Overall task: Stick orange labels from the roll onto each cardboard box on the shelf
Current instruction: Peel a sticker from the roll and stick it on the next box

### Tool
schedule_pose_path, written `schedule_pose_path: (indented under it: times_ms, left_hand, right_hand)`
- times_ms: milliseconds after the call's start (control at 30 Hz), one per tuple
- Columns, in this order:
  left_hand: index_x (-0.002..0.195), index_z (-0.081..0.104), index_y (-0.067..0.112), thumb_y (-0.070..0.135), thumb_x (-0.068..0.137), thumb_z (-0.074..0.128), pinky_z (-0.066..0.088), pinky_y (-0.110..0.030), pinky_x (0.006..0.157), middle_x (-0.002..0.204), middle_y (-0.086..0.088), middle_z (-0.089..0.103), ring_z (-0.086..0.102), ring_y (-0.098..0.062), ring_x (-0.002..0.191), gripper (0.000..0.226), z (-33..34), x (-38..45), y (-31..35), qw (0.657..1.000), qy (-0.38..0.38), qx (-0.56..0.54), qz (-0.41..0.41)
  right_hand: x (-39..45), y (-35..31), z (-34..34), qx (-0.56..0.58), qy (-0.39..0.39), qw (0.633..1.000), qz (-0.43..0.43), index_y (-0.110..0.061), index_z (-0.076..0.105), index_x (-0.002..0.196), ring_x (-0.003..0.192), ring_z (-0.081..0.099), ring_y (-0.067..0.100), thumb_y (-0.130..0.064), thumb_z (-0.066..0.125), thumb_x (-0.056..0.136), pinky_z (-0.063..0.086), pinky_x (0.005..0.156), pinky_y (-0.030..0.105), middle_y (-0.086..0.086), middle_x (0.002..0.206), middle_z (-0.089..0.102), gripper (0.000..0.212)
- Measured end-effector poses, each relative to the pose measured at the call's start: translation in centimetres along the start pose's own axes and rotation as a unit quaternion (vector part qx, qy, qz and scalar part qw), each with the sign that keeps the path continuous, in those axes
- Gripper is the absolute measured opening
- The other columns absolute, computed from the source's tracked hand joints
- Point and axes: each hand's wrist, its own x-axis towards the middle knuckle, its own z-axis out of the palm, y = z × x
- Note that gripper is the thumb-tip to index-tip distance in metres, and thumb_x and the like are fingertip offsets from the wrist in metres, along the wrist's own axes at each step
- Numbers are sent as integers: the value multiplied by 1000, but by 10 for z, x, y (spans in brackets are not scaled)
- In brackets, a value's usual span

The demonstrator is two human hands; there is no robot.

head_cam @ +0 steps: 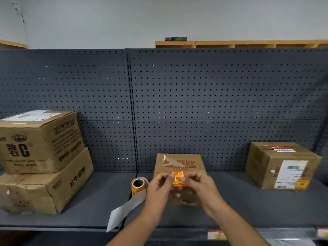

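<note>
An orange label [178,178] is pinched between my left hand [158,189] and my right hand [200,188], held in front of the small middle cardboard box [179,163] printed with red letters. The label roll [138,185] stands on the shelf just left of my left hand, and its white backing strip [124,211] trails over the shelf's front edge. Two stacked cardboard boxes sit at the left, the upper box [38,141] on the lower box [44,185]. The right box [282,165] carries a white shipping slip and an orange label [302,184] at its lower corner.
The dark grey shelf [248,210] has a perforated back panel [213,103] behind the boxes. Price tags [215,234] are stuck on the shelf's front rail. Wooden shelving [239,44] shows above the panel.
</note>
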Motion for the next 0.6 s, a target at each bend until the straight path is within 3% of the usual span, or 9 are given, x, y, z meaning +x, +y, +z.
schedule_pose_path:
  times_ms: [100,200,300,433,600]
  left_hand:
    - [106,71,9,18,101,65,65,-43,74,100,-9,79,77,-26,84,13,15,5,10,998,-24,59,1]
    - [99,75,18,27,101,66,64,-34,74,92,0,77,74,-12,79,13,30,18,18,979,-37,197,24]
    - [104,74,26,37,102,62,46,-15,66,97,11,71,64,-2,88,17,42,37,24,944,-38,321,67]
    - [112,68,29,41,103,59,53,-23,82,104,11,68,62,-4,96,18,56,66,14,904,-43,421,66]
    - [106,66,25,36,104,57,56,-32,87,106,8,66,61,-10,97,15,60,82,-7,894,-42,445,26]
  right_hand:
    - [7,-6,-20,-5,21,1000,-7,-3,76,98,100,74,29,-6,79,87,59,91,45,9,102,80,12]
    - [14,-18,-36,-32,69,997,-33,-8,76,95,93,73,26,-6,79,87,58,74,36,6,95,80,8]
    - [22,-29,-43,-53,92,992,-62,-11,69,100,83,73,23,-5,82,84,56,63,28,8,91,78,22]
    - [40,-32,-50,-123,107,984,-73,-17,65,101,80,74,23,-7,85,83,54,60,27,8,88,77,28]
    - [56,-17,-55,-197,99,975,-38,-19,67,100,80,73,22,-10,86,82,55,58,26,8,91,76,27]
